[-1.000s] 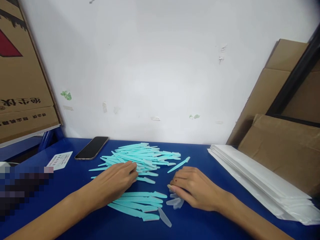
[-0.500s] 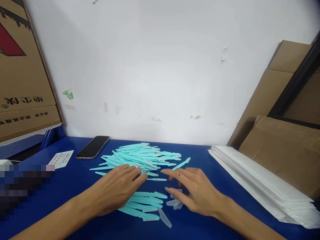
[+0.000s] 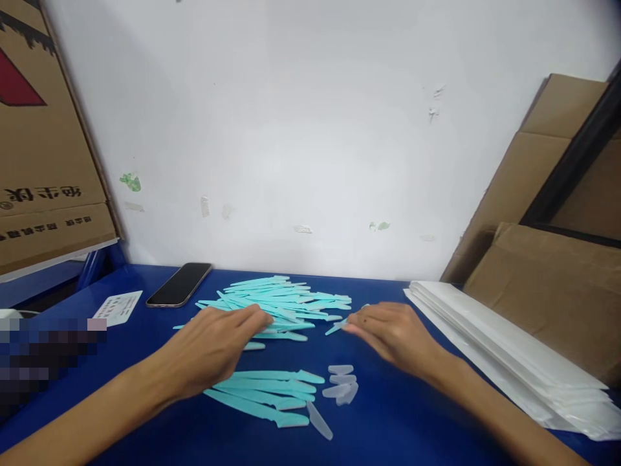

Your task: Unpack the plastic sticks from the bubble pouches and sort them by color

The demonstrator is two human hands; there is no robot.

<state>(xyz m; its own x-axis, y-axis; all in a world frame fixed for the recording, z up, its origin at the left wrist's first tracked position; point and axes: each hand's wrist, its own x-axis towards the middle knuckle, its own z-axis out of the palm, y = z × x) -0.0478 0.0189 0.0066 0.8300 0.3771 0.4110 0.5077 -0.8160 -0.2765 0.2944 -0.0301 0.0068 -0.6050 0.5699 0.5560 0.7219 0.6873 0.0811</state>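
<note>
- Probably, our turquoise razors (image 3: 266,388) are light, stiff, slightly slippery; we should hold their handles (image 3: 237,404).
- Our left hand (image 3: 211,349) and right hand (image 3: 392,331) curl; whether gripping, we cannot tell.

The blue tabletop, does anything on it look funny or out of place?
Maybe one small translucent plastic cover: it lies slanted by the near turquoise, knife-shaped plastic tools, apart from the other translucent covers.

I saw slim turquoise razor-like tools (image 3: 272,298) piled crisscross in a loose heap, several more fanned out nearer the camera. Beside the fan's notched ends I made out small translucent caps (image 3: 343,379), clustered flat, one slanting apart.
</note>
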